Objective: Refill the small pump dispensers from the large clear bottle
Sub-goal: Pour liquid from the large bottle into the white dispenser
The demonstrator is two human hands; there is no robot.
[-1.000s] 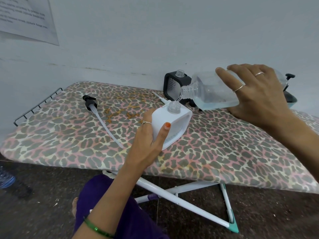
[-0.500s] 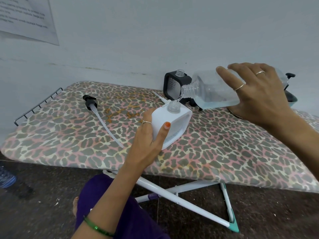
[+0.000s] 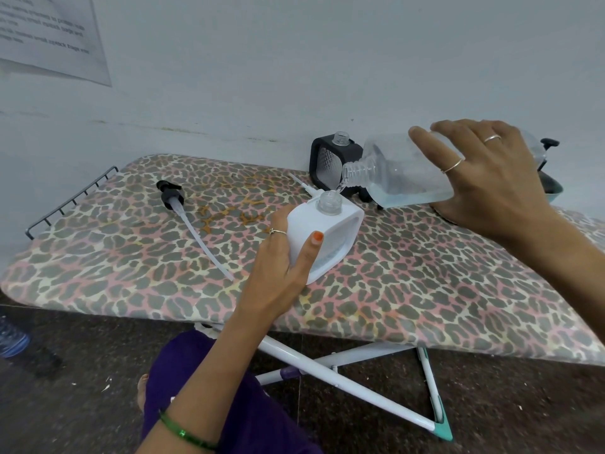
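My left hand (image 3: 281, 260) grips a white square dispenser (image 3: 330, 234) that stands tilted on the leopard-print ironing board (image 3: 425, 283), its clear neck open. My right hand (image 3: 484, 178) holds the large clear bottle (image 3: 399, 172) on its side, mouth just above that neck. A thin stream of clear liquid runs from the mouth into the dispenser. Pale liquid pools along the bottle's lower side. Behind them stands a black square dispenser (image 3: 327, 162) with an open neck. A black pump head with a long white tube (image 3: 183, 211) lies on the board to the left.
A white pump tube (image 3: 302, 185) pokes out behind the white dispenser. A dark pump bottle (image 3: 546, 149) and a teal-rimmed object show behind my right hand. The wall runs close behind the board. A wire rack (image 3: 65, 201) ends the board at left. Crossed white legs stand below.
The large bottle has tipped and risen very slightly while liquid keeps running into the white dispenser. Both hands hold their places.
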